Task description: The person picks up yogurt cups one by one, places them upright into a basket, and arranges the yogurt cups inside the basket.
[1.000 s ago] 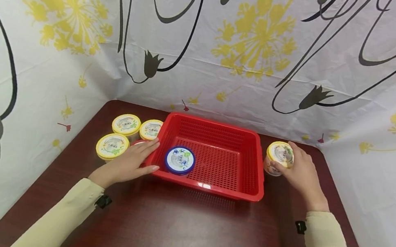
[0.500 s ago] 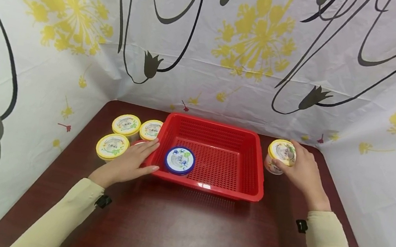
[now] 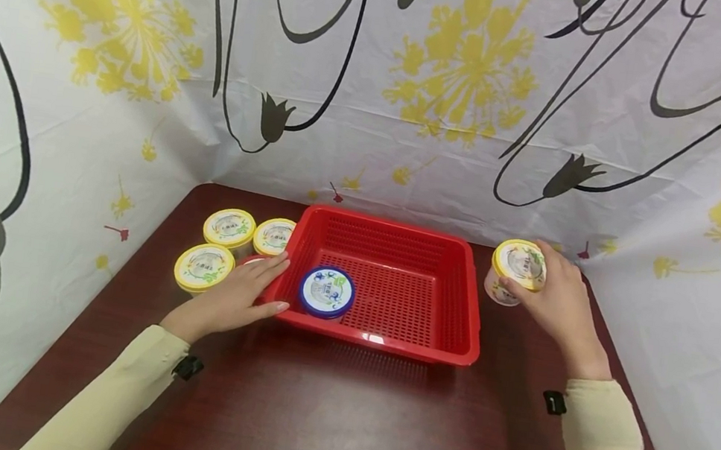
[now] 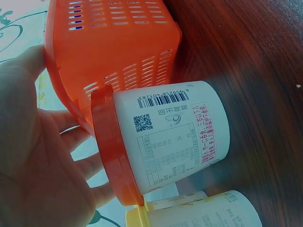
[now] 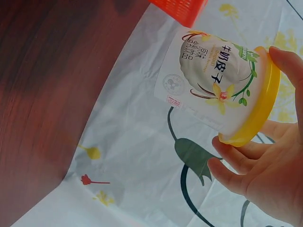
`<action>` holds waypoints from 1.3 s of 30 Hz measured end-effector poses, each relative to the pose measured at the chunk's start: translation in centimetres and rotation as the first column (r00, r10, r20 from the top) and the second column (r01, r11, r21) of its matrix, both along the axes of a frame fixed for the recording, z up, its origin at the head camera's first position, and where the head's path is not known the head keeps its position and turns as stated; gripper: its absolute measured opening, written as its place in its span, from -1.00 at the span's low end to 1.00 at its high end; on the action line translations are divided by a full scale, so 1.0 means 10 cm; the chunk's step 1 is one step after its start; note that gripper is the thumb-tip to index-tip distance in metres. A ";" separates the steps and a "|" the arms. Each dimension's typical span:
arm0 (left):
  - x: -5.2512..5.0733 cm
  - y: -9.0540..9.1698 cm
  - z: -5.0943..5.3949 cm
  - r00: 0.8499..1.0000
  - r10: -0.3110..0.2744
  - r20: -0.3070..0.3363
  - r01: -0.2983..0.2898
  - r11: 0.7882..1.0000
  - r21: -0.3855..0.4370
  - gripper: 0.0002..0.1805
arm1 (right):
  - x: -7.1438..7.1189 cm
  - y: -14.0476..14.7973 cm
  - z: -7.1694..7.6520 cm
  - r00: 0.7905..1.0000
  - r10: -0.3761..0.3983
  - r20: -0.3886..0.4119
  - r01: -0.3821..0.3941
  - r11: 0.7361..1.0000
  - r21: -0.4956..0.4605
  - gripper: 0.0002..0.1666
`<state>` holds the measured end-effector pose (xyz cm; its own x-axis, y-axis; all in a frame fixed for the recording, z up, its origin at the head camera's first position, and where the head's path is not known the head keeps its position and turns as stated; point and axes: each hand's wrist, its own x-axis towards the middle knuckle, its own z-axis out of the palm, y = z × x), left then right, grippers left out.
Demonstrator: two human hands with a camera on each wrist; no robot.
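Observation:
My right hand grips a white tub with a yellow lid by the lid, to the right of the red basket. In the right wrist view the tub is seen side-on, with thumb and fingers at opposite edges of its lid. Across the left rim of the red basket lies my left hand, its fingers fairly straight. Below that hand stands a red-lidded tub, mostly hidden in the head view. A blue-lidded tub sits inside the basket, at its near left.
Several yellow-lidded tubs stand left of the basket on the dark wooden table. A patterned cloth hangs behind the table and at both sides. One yellow-lidded tub adjoins the red-lidded one in the left wrist view.
My right hand has moved up and slightly right in the head view, carrying the yellow-lidded tub with it. The left hand and the basket have stayed in place.

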<state>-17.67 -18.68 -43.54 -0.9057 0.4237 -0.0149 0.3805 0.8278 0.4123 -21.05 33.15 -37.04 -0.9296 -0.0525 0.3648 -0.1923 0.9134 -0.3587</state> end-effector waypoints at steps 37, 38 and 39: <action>0.00 0.01 -0.01 1.000 0.002 -0.006 -0.002 1.000 -0.007 0.03 | 0.07 -0.47 0.25 0.996 0.079 -0.031 -0.080 0.996 -0.043 -0.02; 0.00 0.01 -0.01 1.000 0.002 -0.006 -0.002 1.000 -0.007 0.03 | 0.07 -0.49 0.25 0.996 0.086 -0.030 -0.087 0.995 -0.044 -0.02; 0.00 0.01 -0.01 1.000 0.002 -0.007 -0.002 1.000 -0.006 0.03 | 0.06 -0.51 0.24 0.995 0.092 -0.028 -0.093 0.995 -0.045 -0.02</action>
